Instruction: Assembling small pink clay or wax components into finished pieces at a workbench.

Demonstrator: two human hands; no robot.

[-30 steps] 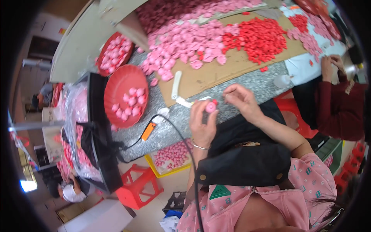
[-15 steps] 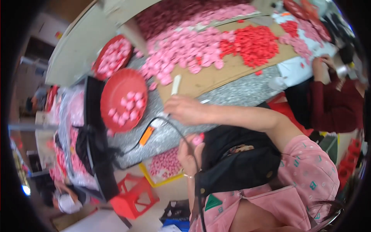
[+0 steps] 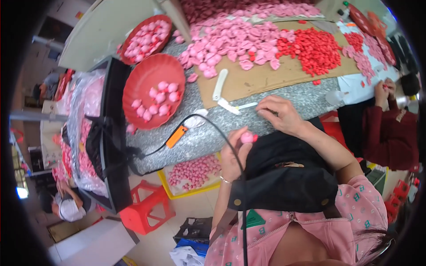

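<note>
My left hand (image 3: 233,155) holds a small pink ball-shaped piece with a red bit (image 3: 247,138) between thumb and fingers, just above the table's front edge. To its right, my right hand (image 3: 284,116) hovers over the grey speckled tabletop (image 3: 306,96), thumb and bent fingers apart with nothing visible between them. Near its fingertips lies a long white jointed tool (image 3: 218,88), bent at an angle, with a thin pale tip. A red scalloped bowl (image 3: 133,91) on the left contains several pink balls with red bits.
Heaps of pink pieces (image 3: 239,40) and small red pieces (image 3: 317,51) cover part of a cardboard sheet (image 3: 262,82). A second red bowl (image 3: 128,40) stands farther back. A black cable with an orange tag (image 3: 176,137) crosses before me. At right sits a co-worker (image 3: 390,119).
My right hand has moved right, off the white tool, which now lies on the tabletop. My left hand has come up slightly with the pink ball, and the view has shifted.
</note>
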